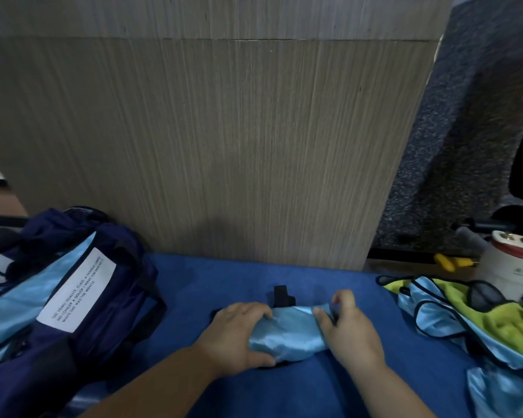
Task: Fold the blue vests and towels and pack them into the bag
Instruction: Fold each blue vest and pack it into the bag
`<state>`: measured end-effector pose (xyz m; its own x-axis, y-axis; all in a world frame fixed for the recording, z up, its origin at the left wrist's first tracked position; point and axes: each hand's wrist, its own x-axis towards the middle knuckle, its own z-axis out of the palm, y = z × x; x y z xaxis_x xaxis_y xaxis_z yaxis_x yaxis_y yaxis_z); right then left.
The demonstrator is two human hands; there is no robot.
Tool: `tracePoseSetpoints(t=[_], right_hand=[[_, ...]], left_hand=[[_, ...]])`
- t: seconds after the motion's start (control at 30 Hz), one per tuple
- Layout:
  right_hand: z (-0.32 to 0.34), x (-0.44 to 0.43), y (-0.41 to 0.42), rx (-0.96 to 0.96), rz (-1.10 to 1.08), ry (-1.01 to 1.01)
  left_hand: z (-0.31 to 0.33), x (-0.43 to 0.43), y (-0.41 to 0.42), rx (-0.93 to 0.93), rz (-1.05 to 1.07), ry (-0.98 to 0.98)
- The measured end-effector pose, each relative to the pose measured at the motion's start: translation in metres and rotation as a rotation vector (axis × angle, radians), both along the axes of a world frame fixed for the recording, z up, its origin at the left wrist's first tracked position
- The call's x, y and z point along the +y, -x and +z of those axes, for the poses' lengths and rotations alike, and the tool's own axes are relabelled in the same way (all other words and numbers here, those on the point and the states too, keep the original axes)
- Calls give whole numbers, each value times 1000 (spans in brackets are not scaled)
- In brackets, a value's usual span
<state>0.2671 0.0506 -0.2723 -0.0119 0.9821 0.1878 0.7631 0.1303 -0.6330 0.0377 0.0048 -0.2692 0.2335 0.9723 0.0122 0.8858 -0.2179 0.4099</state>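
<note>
Blue vest [287, 333], folded into a small bundle, lies mid-table on the blue cover [224, 282]. The left hand [239, 333] and right hand [347, 324] clasp its two ends. The navy bag [82, 297] sits at the left, and loose vests [441, 300] and a green towel [501, 324] lie at the right.

My left hand [239, 333]: palm down, fingers curled over one end of the rolled light-blue satin vest [287, 336], thumb along its near edge. My right hand [349, 330]: thumb and curled fingers pinching the other end. Both forearms bare, entering from below.
</note>
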Motion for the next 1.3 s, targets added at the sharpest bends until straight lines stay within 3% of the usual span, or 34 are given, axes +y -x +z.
tracePoseSetpoints(t=[0.1, 0.27, 0.43, 0.6, 0.87, 1.07, 1.3], right_hand=[[-1, 2, -6, 26, 198, -180], [-2, 3, -14, -124, 501, 114], [-4, 2, -13, -180, 413, 20], [4, -2, -5, -105, 274, -35], [12, -5, 11, 245, 159, 70], [22, -8, 31, 788, 139, 324], [39, -38, 87, 1205, 230, 514]], left_hand=[[-2, 1, 2, 30, 7, -42], [-3, 6, 0, 35, 58, -99], [-4, 10, 0, 69, 81, -109], [-1, 3, 3, -72, 79, -130], [10, -11, 17, -193, 8, -100], [25, -29, 40, -300, -1, -123], [55, -60, 94, -323, -27, -327]])
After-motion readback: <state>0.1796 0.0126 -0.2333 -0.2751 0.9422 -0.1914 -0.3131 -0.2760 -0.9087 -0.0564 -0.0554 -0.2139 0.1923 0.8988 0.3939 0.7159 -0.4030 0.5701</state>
